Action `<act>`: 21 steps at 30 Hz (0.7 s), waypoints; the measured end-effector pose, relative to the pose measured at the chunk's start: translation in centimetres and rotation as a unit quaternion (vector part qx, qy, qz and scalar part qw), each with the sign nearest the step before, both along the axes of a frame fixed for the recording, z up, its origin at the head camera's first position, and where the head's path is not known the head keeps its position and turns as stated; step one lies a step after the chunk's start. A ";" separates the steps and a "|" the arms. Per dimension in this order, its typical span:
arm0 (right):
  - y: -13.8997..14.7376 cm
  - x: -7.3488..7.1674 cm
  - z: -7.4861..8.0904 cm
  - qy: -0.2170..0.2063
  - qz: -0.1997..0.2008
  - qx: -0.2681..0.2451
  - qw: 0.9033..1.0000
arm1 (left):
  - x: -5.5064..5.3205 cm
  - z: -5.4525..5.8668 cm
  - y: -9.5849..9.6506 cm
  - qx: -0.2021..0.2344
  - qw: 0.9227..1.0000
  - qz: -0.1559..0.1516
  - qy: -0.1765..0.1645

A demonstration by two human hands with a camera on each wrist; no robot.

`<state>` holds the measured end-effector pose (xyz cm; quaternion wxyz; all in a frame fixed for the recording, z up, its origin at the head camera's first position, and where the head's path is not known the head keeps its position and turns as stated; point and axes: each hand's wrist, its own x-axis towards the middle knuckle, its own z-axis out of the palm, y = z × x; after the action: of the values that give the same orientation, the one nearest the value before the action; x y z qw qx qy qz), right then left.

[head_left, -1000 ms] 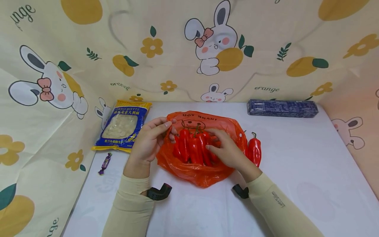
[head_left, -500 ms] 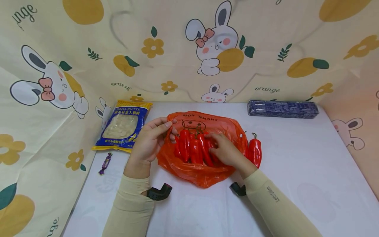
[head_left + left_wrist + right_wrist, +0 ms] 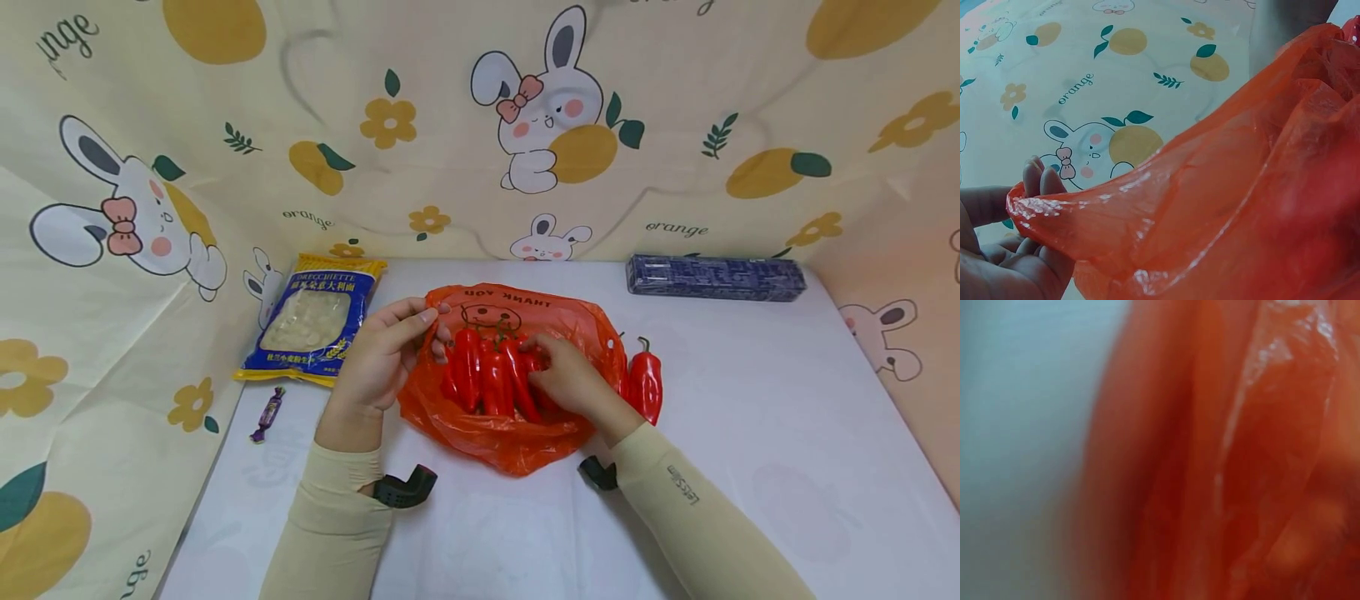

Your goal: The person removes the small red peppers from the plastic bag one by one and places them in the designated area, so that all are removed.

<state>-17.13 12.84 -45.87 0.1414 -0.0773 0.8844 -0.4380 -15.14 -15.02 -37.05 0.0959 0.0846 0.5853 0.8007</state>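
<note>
An orange-red plastic bag (image 3: pixel 517 450) lies spread open on the white table, printed with a smiling face and lettering. Inside it several glossy red peppers (image 3: pixel 493 382) with green stems lie in a pile. My left hand (image 3: pixel 384 354) pinches the bag's left rim between thumb and fingers; the left wrist view shows the plastic (image 3: pixel 1147 219) stretched taut from that hand (image 3: pixel 1016 269). Reaching into the bag from the right, my right hand (image 3: pixel 573 379) curls its fingers on a pepper at the pile's right side, mostly hidden behind it. In the right wrist view, blurred plastic (image 3: pixel 1272 437) fills most of the picture.
Just right of the bag lies a loose red pepper (image 3: pixel 646 385). A blue and yellow pasta packet (image 3: pixel 303 325) is at the back left, with a purple wrapped candy (image 3: pixel 267 414) in front. A long dark-blue box (image 3: pixel 716 277) sits at the back right.
My right hand has moved down into the pile and its fingers have closed on a pepper. The left hand keeps its hold on the bag's rim.
</note>
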 end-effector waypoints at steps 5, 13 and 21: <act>0.4 0.2 0.6 0.008 -0.005 -0.002 1.000 | 0.0 0.0 -0.1 0.001 1.000 0.000 0.000; 1.9 1.2 2.2 -0.001 -0.008 -0.066 0.998 | 0.0 0.1 -0.1 -0.001 1.000 -0.001 0.001; 3.1 2.5 3.8 -0.052 -0.013 -0.147 0.988 | 0.1 0.2 0.0 0.003 1.000 -0.004 -0.009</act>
<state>-14.64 15.98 -42.08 0.1683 -0.0628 0.8026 -0.5688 -15.02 -15.05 -36.89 0.1036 0.0802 0.5816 0.8028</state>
